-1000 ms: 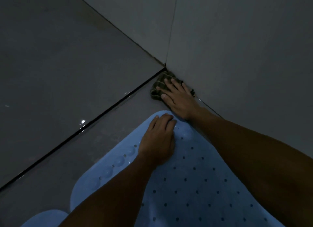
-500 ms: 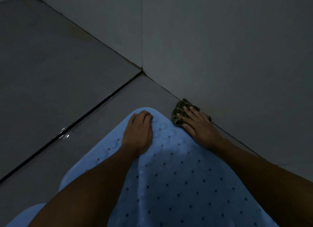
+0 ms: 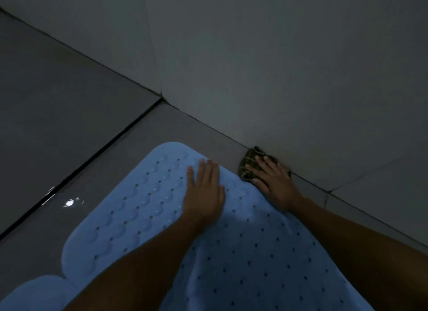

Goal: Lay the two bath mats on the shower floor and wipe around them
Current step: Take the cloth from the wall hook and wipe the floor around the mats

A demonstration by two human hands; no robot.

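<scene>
My left hand [image 3: 203,192] lies flat, fingers spread, on the blue bath mat [image 3: 143,208]. My right hand [image 3: 273,181] presses open-palmed on a dark cloth [image 3: 249,164] at the wall's [image 3: 278,79] foot. Since a moment ago the cloth has slid back from the corner along the wall. Bare wet floor [image 3: 69,201] lies left; a second mat [image 3: 34,294] shows bottom-left.

Dim grey tiled floor [image 3: 69,130], pale walls [image 3: 278,55]
</scene>
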